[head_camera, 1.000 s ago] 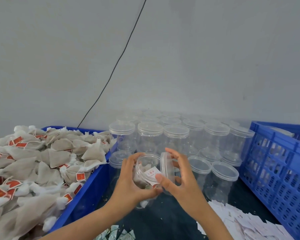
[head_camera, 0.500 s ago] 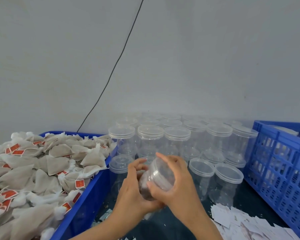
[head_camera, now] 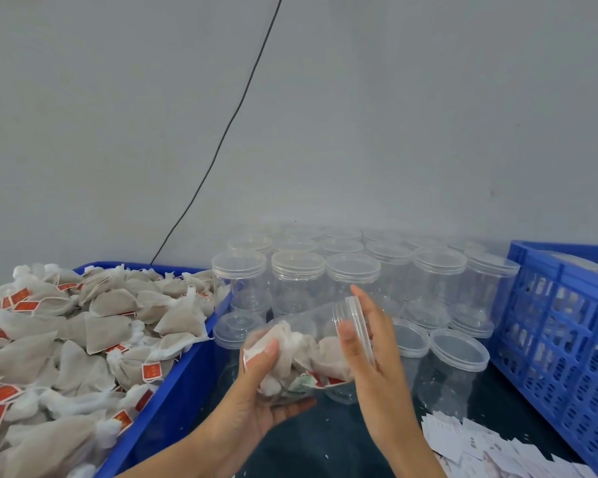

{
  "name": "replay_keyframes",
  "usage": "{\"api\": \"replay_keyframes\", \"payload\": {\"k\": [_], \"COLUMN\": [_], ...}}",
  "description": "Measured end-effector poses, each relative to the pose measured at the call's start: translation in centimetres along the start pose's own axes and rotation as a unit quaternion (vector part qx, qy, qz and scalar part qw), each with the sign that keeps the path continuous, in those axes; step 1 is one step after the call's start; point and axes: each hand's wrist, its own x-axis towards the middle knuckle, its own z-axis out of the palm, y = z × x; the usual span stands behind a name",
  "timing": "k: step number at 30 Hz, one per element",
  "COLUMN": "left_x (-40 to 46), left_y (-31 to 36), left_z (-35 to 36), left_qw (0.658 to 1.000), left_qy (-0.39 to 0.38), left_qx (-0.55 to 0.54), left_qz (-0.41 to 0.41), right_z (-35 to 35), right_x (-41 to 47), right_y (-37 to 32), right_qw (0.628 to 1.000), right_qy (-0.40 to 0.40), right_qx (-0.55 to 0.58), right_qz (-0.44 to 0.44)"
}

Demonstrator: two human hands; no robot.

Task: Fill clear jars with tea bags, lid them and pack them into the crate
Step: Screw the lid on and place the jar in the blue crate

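Observation:
A clear jar [head_camera: 304, 353] stuffed with tea bags lies tilted on its side in my left hand [head_camera: 259, 391], which cups its base from below. My right hand [head_camera: 370, 360] wraps the clear lid [head_camera: 354, 322] at the jar's mouth, pointing up and right. A blue bin [head_camera: 173, 391] heaped with tea bags [head_camera: 83, 339] with red tags fills the left. Behind my hands stand several empty lidded clear jars [head_camera: 297, 274]. The blue slotted crate [head_camera: 560, 326] is at the right.
A pile of small white paper slips [head_camera: 480, 450] lies on the dark table at the lower right. A black cable [head_camera: 228, 132] runs down the grey wall behind the jars.
The lid went from held beside the open jar mouth to seated on it. The jar has tipped onto its side, its lidded end now pointing right, and the hands moved slightly right.

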Motion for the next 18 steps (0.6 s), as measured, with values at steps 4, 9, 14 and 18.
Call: {"api": "replay_keyframes", "payload": {"k": [4, 9, 14, 18], "left_x": [-0.1, 0.3, 0.6, 0.9], "left_y": [0.3, 0.0, 0.2, -0.2], "left_z": [0.0, 0.0, -0.7, -0.6], "left_qw": [1.0, 0.997, 0.984, 0.984], "left_qy": [0.009, 0.0, -0.027, -0.016], "left_qx": [0.022, -0.005, 0.008, 0.0], "left_qz": [-0.018, -0.083, -0.174, -0.177], "right_z": [-0.3, -0.9, -2.0, -1.8], "right_x": [0.2, 0.4, 0.6, 0.7], "right_y": [0.2, 0.1, 0.2, 0.0], "right_qw": [0.998, 0.986, 0.964, 0.972], "right_qy": [-0.028, -0.074, -0.14, -0.121], "right_qx": [-0.051, -0.101, -0.141, -0.149], "right_qz": [-0.035, -0.11, -0.178, -0.134]}}
